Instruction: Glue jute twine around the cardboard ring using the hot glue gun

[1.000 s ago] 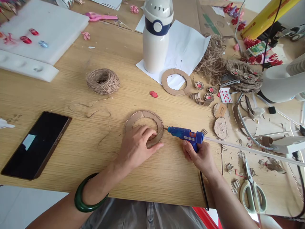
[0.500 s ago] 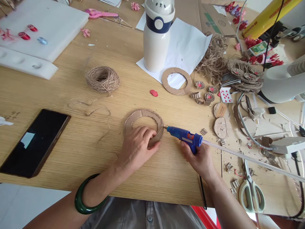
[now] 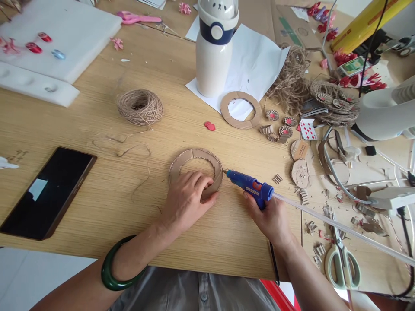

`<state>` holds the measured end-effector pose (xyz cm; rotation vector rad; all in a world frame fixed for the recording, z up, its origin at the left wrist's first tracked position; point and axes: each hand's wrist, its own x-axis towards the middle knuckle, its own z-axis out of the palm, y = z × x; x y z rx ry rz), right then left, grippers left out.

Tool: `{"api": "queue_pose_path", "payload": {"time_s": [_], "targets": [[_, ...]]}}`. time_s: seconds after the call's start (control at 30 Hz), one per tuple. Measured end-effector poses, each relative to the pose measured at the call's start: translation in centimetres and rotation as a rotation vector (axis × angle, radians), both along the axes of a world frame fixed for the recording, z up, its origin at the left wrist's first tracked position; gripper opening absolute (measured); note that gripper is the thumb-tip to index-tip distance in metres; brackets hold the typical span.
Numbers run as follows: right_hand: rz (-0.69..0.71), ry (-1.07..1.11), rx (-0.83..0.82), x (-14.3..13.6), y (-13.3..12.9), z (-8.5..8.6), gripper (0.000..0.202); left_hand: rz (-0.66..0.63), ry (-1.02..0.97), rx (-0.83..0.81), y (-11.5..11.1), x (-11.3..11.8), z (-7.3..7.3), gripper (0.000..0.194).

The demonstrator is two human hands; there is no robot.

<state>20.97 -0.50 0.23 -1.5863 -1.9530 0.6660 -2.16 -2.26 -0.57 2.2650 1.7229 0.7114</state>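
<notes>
A cardboard ring (image 3: 194,154) lies flat on the wooden table in front of me. My left hand (image 3: 188,196) grips the ring's near side, thumb at the outer edge and fingers curled over into the hole. In my right hand (image 3: 271,218) is a blue hot glue gun (image 3: 249,185), its nozzle at the ring's right outer edge. A long clear glue stick (image 3: 324,216) sticks out of the gun's back. My right fingers around the handle are partly hidden. Left of the ring, loose strands trail from a ball of jute twine (image 3: 140,107).
Beyond the ring stand a white bottle (image 3: 214,65) and a second cardboard ring (image 3: 227,113). Red paper discs (image 3: 210,125) lie nearer. A phone (image 3: 48,192) is at left. Scissors (image 3: 343,263), cardboard scraps and cables crowd the right. A white foam board (image 3: 81,47) lies far left.
The glue gun has shifted very slightly left and tilted a little, and the tail of its glue stick has swung lower. My left hand and the ring stay in place.
</notes>
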Motion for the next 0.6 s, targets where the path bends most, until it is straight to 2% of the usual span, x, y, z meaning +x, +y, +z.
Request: {"api": "queue_pose_path", "payload": {"time_s": [0.23, 0.6], "targets": [[0.0, 0.054, -0.001, -0.73, 0.42, -0.32, 0.024, -0.008, -0.007, 0.013, 0.05, -0.02, 0.0, 0.013], [0.056, -0.046, 0.022, -0.29, -0.36, 0.45, 0.024, -0.002, -0.012, 0.032, 0.06, 0.08, -0.05, 0.014]]}}
